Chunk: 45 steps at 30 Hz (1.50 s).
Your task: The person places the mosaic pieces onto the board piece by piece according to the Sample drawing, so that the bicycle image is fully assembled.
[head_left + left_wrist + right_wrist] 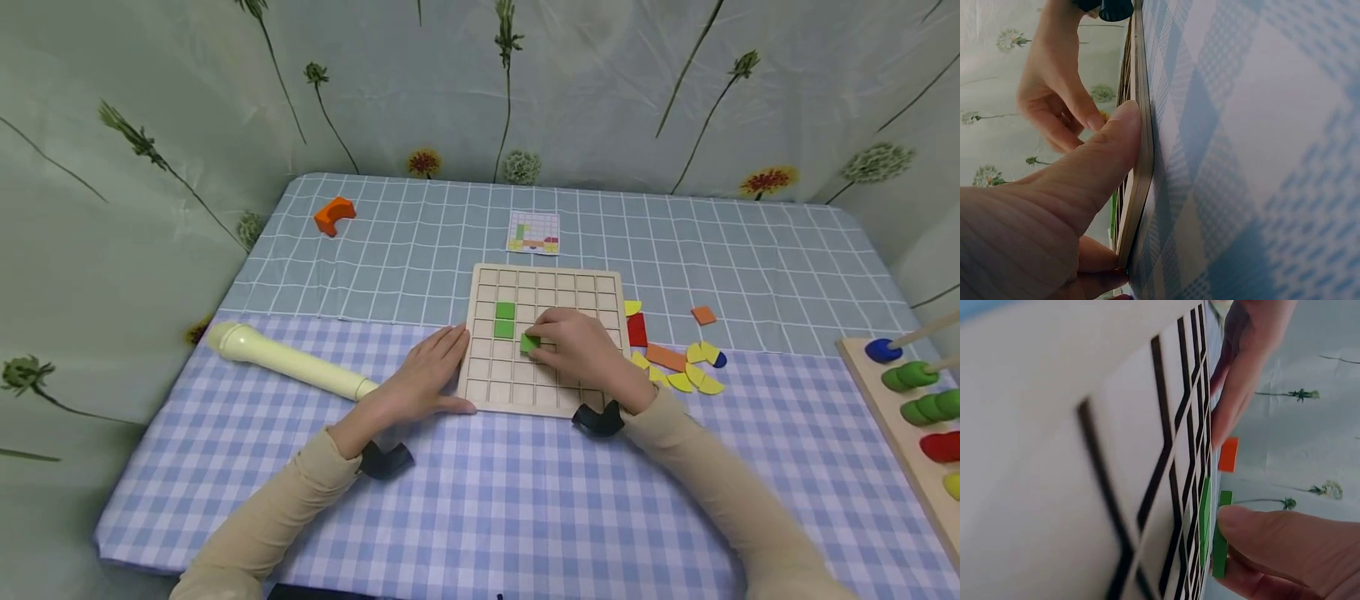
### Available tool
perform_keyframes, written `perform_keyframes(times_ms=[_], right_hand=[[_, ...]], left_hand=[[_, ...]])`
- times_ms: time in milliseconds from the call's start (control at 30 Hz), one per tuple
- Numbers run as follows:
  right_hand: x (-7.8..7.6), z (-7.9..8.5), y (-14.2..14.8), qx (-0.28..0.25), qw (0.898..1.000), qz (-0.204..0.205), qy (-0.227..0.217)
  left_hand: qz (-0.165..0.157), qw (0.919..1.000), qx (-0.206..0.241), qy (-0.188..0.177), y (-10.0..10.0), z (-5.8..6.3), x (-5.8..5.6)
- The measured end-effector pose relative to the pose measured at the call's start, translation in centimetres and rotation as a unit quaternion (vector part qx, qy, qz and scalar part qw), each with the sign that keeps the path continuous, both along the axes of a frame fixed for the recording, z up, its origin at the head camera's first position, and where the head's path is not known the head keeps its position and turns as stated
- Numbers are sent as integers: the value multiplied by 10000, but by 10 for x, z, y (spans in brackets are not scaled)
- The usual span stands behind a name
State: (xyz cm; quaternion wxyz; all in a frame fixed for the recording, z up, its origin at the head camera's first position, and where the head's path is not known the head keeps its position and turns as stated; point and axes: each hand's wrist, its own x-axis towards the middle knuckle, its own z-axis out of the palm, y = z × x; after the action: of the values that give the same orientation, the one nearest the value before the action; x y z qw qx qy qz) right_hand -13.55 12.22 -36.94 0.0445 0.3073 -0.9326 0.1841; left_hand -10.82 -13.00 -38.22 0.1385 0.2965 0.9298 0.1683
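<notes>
A wooden grid board [540, 392] lies flat on the table. Two green square tiles [505, 320] sit in its cells, one behind the other. My right hand [577, 346] is over the board and pinches another green square tile [1221, 534] between thumb and fingers, tilted just above the surface. At the board's left side, my left hand [427, 371] rests with straight fingers along the edge, and its thumb [1100, 159] touches the near corner. Behind the board lies a small printed pattern card [533, 232] with coloured shapes on a grid.
Right of the board lie orange pieces [666, 357], a red piece [637, 330], several yellow wedges [681, 382] and a dark blue one. A cream microphone-shaped object [292, 360] is at left, an orange arch block [334, 215] behind it. A bead-and-peg board [877, 400] stands far right.
</notes>
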Motion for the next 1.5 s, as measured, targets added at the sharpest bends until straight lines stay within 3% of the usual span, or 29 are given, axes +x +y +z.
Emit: perform_keyframes(times_ms=[433,1133,1300,1500], right_hand=[[-3,-7,-21,207,9996,51,-158],[-7,-13,-32,-259,9993,259,-70],[-6,-5,-19,-392,9992,38,48],[-8,-3,11,-469,9976,-506,109]], left_hand=[[-18,10000,-90,-17,2,0,-3],[-34,10000,-38,79,1,-2,-1],[-5,9999,24,115,0,-1,0],[3,9999,7,103,0,-2,0]])
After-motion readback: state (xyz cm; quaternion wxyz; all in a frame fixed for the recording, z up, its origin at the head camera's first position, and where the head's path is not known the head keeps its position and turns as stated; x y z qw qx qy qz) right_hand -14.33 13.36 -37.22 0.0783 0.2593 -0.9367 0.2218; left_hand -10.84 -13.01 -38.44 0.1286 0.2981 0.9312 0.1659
